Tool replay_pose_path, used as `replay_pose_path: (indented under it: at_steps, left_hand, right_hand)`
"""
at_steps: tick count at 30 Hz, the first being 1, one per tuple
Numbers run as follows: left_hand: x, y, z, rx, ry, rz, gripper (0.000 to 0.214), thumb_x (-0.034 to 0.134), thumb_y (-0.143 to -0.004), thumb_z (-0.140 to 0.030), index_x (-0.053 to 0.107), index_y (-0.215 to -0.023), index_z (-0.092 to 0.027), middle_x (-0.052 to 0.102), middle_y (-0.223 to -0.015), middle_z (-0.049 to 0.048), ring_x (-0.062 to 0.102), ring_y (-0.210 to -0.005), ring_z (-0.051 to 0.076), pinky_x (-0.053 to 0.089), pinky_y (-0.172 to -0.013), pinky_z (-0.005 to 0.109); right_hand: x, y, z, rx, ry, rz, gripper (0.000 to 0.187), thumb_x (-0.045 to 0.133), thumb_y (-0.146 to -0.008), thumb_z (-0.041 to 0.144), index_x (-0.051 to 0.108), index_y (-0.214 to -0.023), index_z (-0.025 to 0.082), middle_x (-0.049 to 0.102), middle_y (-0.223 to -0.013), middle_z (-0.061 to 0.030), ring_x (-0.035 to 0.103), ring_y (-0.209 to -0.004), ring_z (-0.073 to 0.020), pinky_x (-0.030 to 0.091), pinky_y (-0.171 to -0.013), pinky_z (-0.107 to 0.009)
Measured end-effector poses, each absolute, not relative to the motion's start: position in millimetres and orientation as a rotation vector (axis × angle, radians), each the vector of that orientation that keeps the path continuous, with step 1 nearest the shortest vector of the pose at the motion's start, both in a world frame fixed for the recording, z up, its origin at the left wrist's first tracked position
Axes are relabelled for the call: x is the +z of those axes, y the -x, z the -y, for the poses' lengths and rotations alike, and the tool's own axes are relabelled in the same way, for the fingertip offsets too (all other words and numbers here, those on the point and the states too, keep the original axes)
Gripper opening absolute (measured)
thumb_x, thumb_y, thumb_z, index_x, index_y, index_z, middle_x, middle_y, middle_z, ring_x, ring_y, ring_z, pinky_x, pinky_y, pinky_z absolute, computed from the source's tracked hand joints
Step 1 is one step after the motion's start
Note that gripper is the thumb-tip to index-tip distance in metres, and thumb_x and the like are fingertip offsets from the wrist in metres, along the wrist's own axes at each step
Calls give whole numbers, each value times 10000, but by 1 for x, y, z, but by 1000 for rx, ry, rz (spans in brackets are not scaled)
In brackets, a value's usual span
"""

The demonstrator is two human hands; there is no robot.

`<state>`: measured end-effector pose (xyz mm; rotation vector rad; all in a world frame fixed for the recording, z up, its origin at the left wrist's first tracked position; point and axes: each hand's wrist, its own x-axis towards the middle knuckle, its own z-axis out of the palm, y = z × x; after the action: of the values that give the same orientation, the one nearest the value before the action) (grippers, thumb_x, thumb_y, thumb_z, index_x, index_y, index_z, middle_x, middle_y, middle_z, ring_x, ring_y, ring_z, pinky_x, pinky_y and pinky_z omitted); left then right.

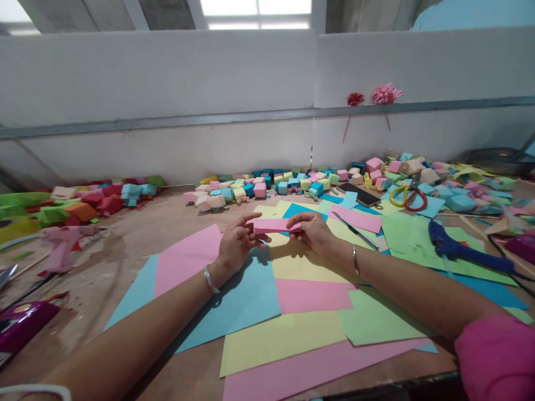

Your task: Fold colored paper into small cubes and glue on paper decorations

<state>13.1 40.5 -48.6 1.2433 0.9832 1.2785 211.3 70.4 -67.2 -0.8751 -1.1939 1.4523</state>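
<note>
I've got the folded pink paper pinched at both ends, left hand and right hand, held just above the yellow sheet.

The folded strip is matt pink paper, as are the smooth coloured sheets beneath it. The worktop looks like rough, worn wood. Right of the strip, the scissors have glossy plastic handles, and the phone is glossy black.
</note>
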Motion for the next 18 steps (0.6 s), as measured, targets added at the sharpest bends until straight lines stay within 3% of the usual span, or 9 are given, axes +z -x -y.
replay_pose_path:
  at_steps: [2, 6, 10, 12, 18]
  left_hand:
    - [-49, -13, -41, 1257, -1242, -1009, 496, 565, -733, -385, 590, -1160, -134, 678, -722, 48, 693, -630, 207, 542, -533, 299]
    - [-52, -16, -41, 1220, -1293, -1114, 436, 733, -686, -341, 645, -1036, -97, 650, -667, 27, 654, -546, 152, 491, -460, 220]
    - [-51, -18, -39, 1263, -1377, -1189, 405, 771, -674, -348, 664, -976, -101, 672, -673, 37, 648, -563, 148, 504, -479, 226]
    - [-49, -18, -38, 1311, -1420, -1215, 407, 764, -684, -359, 664, -986, -104, 685, -690, 40, 655, -589, 153, 526, -518, 239]
    - [-51, -18, -39, 1379, -1510, -1249, 464, 745, -700, -389, 661, -1055, -103, 700, -685, 42, 662, -607, 171, 549, -548, 272]
  right_hand:
    - [-67, -211, -69, 1414, 869, 1232, 166, 531, -525, 157, 681, -595, 170, 605, -504, 1, 562, -442, -113, 392, -425, -203]
    - [-66, -213, -66, 1363, 864, 1329, 184, 540, -553, 154, 708, -628, 162, 663, -629, -27, 601, -515, -132, 460, -504, -240]
    - [-63, -217, -64, 1251, 879, 1340, 286, 547, -702, 243, 729, -917, 187, 698, -876, -47, 635, -685, -142, 511, -633, -265]
    - [-63, -217, -64, 1189, 894, 1352, 309, 566, -760, 324, 688, -1019, 208, 685, -904, -40, 631, -722, -147, 513, -644, -274]
    - [-72, -212, -68, 1041, 956, 1482, 142, 689, -683, 299, 612, -753, 201, 618, -650, 13, 586, -562, -141, 451, -540, -269]
